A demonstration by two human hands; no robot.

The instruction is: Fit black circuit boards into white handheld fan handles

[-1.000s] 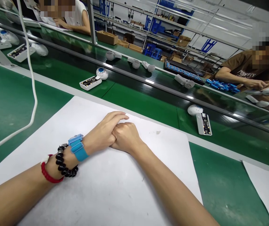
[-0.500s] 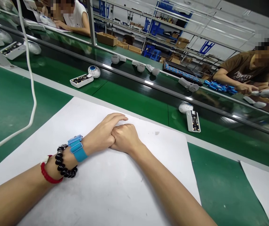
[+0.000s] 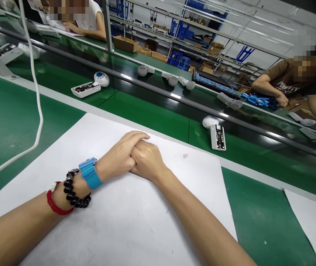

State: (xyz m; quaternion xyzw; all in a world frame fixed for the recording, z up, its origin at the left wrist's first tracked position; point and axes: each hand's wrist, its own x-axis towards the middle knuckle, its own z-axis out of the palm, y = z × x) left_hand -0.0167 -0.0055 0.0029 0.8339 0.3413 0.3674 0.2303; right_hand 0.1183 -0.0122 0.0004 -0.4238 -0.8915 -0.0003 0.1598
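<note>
My left hand [image 3: 120,153] is cupped over my right hand [image 3: 148,159], its fingers across the top and its thumb against the front. My right hand is curled into a fist; its fingertips and anything inside it are hidden. Both rest together on a white sheet [image 3: 113,229] laid over the green table. A blue wrist strap [image 3: 91,175], a black bead bracelet [image 3: 73,195] and a red braided band [image 3: 57,205] circle my left wrist. No loose object shows between the hands.
Beyond the sheet, a green belt carries opened white devices with exposed circuit boards [image 3: 86,89] [image 3: 218,137]. Grey-white handheld units [image 3: 171,79] lie on a farther belt past a dark rail. A white cable [image 3: 37,111] hangs at left. Two people sit opposite, one near blue parts [image 3: 254,99].
My hands stay clasped in place. Devices on the near belt have shifted left, those on the far belt right. The person at right has moved their hands apart, one now lower at the right edge.
</note>
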